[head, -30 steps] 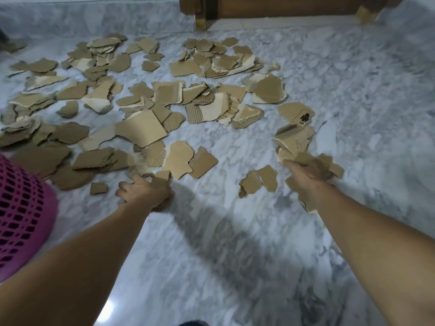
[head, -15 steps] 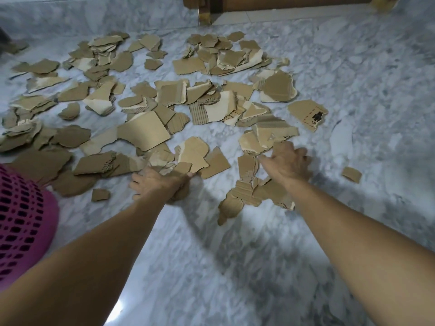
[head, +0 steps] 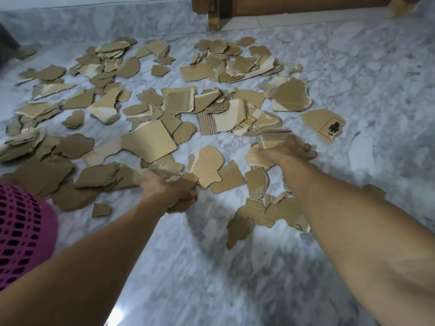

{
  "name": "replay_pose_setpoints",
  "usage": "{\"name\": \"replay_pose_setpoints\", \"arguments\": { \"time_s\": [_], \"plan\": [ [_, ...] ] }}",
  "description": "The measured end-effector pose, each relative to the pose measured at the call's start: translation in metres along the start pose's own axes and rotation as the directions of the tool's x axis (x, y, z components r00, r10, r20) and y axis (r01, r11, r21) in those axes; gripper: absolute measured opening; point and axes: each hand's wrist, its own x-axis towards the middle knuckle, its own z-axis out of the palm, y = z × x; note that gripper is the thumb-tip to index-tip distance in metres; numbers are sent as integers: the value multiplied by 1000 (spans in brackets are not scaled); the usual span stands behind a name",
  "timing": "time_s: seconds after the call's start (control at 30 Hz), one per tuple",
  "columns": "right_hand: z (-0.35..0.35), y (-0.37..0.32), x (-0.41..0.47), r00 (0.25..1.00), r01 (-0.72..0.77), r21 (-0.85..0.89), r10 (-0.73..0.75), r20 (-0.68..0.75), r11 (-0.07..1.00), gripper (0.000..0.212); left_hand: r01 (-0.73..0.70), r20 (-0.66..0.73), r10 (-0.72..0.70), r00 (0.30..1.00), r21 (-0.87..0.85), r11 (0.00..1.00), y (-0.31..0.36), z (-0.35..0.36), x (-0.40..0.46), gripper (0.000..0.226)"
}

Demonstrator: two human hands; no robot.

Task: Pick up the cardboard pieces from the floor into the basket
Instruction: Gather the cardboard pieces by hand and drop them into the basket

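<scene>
Left hand (head: 168, 190) grips a few cardboard pieces (head: 204, 164); right hand (head: 286, 149) clutches several just ahead. Light, stiff, ragged scraps probably slide apart, so pinch stacked edges.

basket (head: 23, 231) near L | cardboard pieces (head: 150, 144) spread on floor (head: 235, 278) ahead | door (head: 306, 5) far back

Near floor (head: 211, 278) bare; cardboard pieces (head: 150, 142) crowd beyond; basket (head: 21, 231) left.

Cardboard pieces (head: 150, 143): many dozens, uncountable exactly. One pink basket (head: 21, 231), near left. Two hands: left hand (head: 168, 190), right hand (head: 288, 149).
</scene>
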Motion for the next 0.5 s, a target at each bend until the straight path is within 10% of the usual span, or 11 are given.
{"name": "replay_pose_setpoints", "arguments": {
  "time_s": [0.1, 0.37, 0.5],
  "plan": [
    [4, -10, -7, 997, 53, -5, -53, 50, 999, 108, -21, 105, 45, 994, -221, 975, 3, -3, -3, 67],
    [18, -18, -20, 928, 260, 242, -311, 206, 935, 72, -45, 83, 76, 994, -320, 946, 10, 0, -9, 63],
    [21, -20, -30, 910, 212, 384, -324, 257, 899, 93, -22, 83, 62, 995, -413, 911, 7, -5, -7, 66]
  ]
}}
